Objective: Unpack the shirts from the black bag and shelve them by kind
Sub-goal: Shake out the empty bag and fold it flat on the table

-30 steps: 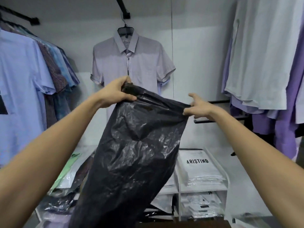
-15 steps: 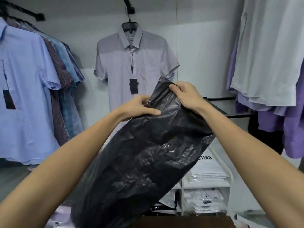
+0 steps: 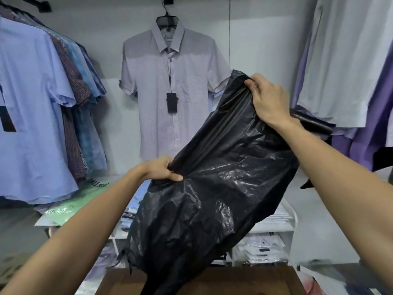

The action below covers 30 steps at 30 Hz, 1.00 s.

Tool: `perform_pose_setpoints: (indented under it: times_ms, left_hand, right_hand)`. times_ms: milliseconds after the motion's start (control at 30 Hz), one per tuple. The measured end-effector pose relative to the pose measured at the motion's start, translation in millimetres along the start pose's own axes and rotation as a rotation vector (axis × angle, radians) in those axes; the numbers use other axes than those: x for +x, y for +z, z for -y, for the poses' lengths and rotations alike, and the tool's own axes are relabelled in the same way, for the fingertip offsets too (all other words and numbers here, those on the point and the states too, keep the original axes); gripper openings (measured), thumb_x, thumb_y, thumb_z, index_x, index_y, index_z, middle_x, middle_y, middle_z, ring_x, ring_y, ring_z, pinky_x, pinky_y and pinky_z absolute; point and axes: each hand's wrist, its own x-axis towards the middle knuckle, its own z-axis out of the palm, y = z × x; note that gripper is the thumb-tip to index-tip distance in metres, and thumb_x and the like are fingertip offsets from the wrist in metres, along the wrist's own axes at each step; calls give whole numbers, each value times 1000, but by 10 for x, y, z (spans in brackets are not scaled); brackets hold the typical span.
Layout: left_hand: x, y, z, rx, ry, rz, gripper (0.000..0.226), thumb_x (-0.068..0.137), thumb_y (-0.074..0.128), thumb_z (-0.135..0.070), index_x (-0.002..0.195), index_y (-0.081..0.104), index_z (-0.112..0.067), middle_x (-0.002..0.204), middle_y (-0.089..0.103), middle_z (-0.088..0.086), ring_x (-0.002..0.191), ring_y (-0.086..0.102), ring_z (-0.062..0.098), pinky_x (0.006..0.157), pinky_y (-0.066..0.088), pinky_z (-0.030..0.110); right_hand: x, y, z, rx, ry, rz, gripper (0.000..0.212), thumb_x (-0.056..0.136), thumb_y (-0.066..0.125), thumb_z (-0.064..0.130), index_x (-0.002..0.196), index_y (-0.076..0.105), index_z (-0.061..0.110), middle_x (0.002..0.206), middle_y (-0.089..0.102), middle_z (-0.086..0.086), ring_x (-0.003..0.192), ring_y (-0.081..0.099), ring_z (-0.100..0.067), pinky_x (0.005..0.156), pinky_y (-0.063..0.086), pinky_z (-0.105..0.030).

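I hold the crumpled black plastic bag (image 3: pixel 214 188) up in front of me, tilted so that it runs from upper right down to lower left. My right hand (image 3: pixel 266 99) grips its top edge high at the right. My left hand (image 3: pixel 162 168) grips a bunched fold lower at the left side. What the bag holds is hidden. Packaged folded shirts (image 3: pixel 260 244) lie in the white shelf unit (image 3: pixel 294 218) behind the bag. A green packaged shirt (image 3: pixel 73 206) lies on the pile at the left.
A pale lilac short-sleeved shirt (image 3: pixel 170 81) with a black tag hangs on the back wall. Blue and patterned shirts (image 3: pixel 32 103) hang on the left rail, white and purple shirts (image 3: pixel 350 60) on the right. A brown surface (image 3: pixel 244 282) lies below the bag.
My right hand has gone up and to the right with the bag's top edge. My left hand has dropped lower and gripped a fold, so the bag is stretched on a slant.
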Motion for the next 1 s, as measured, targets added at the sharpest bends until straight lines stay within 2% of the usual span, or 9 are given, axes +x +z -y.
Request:
perform_pose_setpoints:
  times_ms: [133,200,300,500,600,733,867,933,1000]
  left_hand:
    - [-18,156,323,211,-116,60,29,77,87,-12,75,64,-28,77,67,-16,90,67,17,65,46,15]
    - [-41,130,226,-5,-57,71,40,73,92,-21,104,70,-31,103,74,-15,107,68,11,83,49,15]
    - [-57,67,-355,-439,149,-7,73,77,88,-32,141,53,-35,139,63,-13,127,60,6,106,48,25]
    - [183,-7,-1338,-699,181,-348,41,79,87,-28,115,71,-15,104,79,1,96,76,17,82,61,31]
    - [239,-161,-1326,-792,166,-475,33,80,87,-27,107,74,-12,98,80,5,93,77,22,84,62,36]
    - [217,-299,-1083,-910,111,-588,21,86,82,-26,102,72,-16,96,80,2,85,77,16,73,61,29]
    - [174,-276,-929,-960,102,-542,44,85,83,-30,122,70,-10,105,79,5,98,76,23,75,61,32]
    - [119,-296,-975,-955,112,-497,45,84,83,-31,122,71,-10,106,79,6,98,76,23,75,61,31]
    - [91,-389,-1048,-981,170,-512,44,83,83,-32,120,72,-10,108,78,8,99,76,23,77,61,32]
  right_hand:
    - [86,-77,-28,-8,12,44,41,106,35,58,117,59,25,106,72,-16,99,63,-43,72,39,-41]
    - [88,-43,2,66,-46,147,39,102,38,61,116,57,30,108,73,-13,102,64,-41,79,46,-44]
    - [38,63,215,169,-151,257,31,102,46,53,108,64,29,102,75,-2,100,67,-33,83,49,-42]
    - [106,109,614,149,-226,319,41,98,49,64,119,63,31,107,74,1,101,67,-28,85,51,-43]
    - [151,-153,406,40,-115,533,64,83,64,74,132,52,36,127,68,3,112,62,-25,92,46,-39]
    - [142,-458,-67,33,167,834,47,75,84,56,103,71,20,107,74,-2,100,65,-24,84,50,-35]
    - [-61,-276,-287,608,516,677,29,87,80,41,106,76,19,105,78,1,98,69,-16,110,46,-46]
    - [-137,-63,-237,793,560,576,22,96,71,31,115,73,20,107,77,2,94,69,-17,104,54,-47]
    - [-111,42,-162,871,552,477,18,102,63,25,117,69,18,104,75,2,86,69,-13,82,59,-36]
